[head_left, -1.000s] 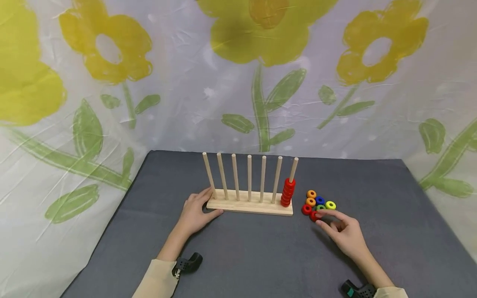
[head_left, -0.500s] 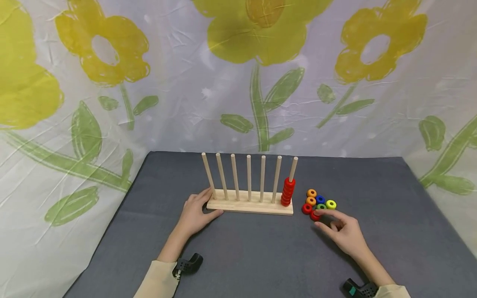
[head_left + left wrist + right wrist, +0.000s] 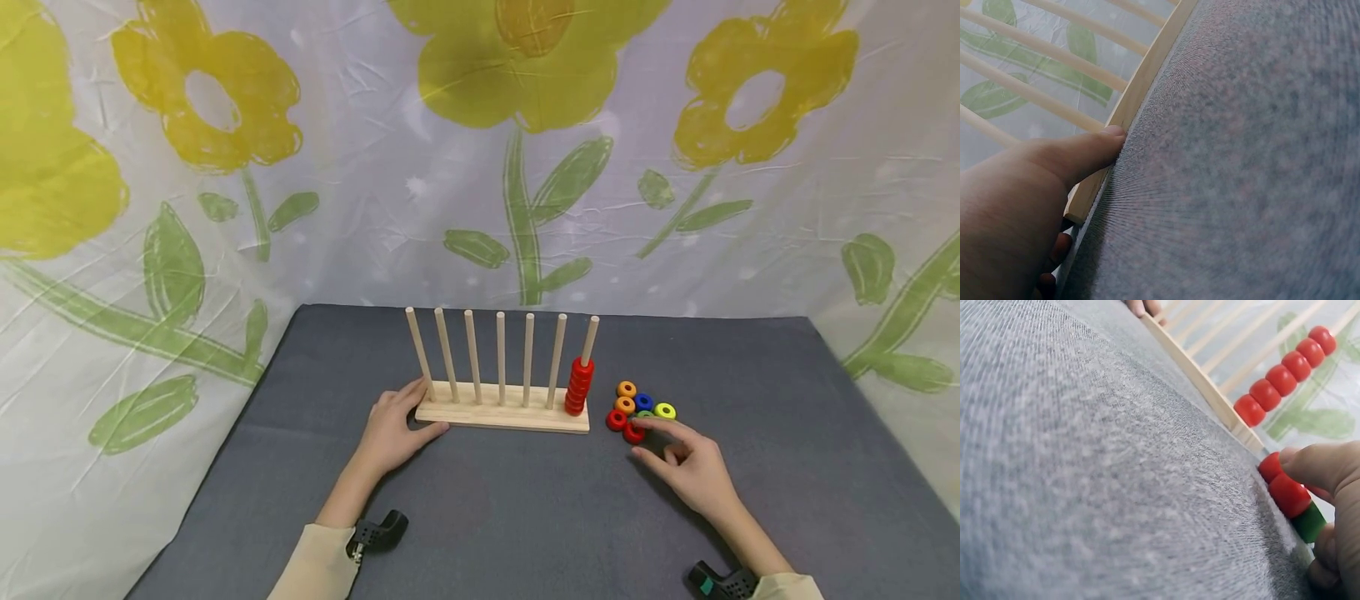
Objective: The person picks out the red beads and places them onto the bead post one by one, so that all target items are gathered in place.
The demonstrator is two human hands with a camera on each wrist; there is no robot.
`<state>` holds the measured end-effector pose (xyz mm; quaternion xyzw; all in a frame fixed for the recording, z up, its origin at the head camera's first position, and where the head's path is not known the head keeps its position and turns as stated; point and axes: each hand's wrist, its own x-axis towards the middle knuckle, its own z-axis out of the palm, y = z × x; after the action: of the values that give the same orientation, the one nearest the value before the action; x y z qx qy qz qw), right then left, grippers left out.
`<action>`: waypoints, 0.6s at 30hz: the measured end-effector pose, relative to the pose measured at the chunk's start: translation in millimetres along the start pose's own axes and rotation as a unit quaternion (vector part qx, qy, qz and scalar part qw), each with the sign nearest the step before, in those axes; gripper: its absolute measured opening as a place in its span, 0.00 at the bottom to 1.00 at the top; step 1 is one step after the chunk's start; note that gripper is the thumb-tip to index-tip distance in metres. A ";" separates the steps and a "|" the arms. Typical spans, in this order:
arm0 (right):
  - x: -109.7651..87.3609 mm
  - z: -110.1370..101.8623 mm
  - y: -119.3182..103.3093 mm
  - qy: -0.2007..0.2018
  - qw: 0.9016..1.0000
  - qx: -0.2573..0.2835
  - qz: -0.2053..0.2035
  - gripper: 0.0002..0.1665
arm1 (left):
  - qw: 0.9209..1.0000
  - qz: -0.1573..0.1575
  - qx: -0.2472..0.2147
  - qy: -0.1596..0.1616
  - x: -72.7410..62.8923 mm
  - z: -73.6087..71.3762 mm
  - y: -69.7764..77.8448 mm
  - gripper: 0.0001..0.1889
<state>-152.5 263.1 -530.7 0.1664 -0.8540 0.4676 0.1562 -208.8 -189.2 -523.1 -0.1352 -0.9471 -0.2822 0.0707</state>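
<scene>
In the head view, my left hand (image 3: pixel 389 427) grips the left end of a wooden bead rack (image 3: pixel 502 418), thumb along the front edge of its base. The rack has several upright pegs; its rightmost one bears a stack of red beads (image 3: pixel 579 387). My right hand (image 3: pixel 697 471) hovers at the loose beads, index finger over a green bead (image 3: pixel 642 415) and beside a red bead (image 3: pixel 633 434). Its thumb and index finger stand apart. In the right wrist view, the thumb (image 3: pixel 1316 464) overlaps the red beads (image 3: pixel 1289 495); whether it touches them I cannot tell.
Near the right hand lie another red bead (image 3: pixel 617 420), two orange beads (image 3: pixel 625 405), a blue bead (image 3: pixel 643 402) and a yellow bead (image 3: pixel 664 411). A dark grey cloth (image 3: pixel 480 517) covers the table. Behind it hangs a flower-printed curtain (image 3: pixel 360 208).
The head view has shifted slightly. Both hands, the rack and the loose beads keep about the same places.
</scene>
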 end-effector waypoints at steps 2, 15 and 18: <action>-0.2 0.5 -0.1 0.002 1.000 0.004 0.001 0.30 | 1.000 0.001 0.003 -0.002 0.3 -1.4 0.3 0.46; -1.5 -0.5 -1.3 -0.003 1.000 0.011 -0.001 0.27 | 1.000 0.005 0.009 -0.009 -0.9 -0.6 -1.2 0.45; -0.4 -0.4 -0.6 -0.002 1.000 0.005 0.005 0.27 | 1.000 0.006 0.007 -0.006 -0.6 -0.5 -1.9 0.45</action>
<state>-151.8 263.2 -530.3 0.1643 -0.8527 0.4723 0.1511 -208.7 -191.2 -523.8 -0.1417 -0.9486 -0.2747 0.0679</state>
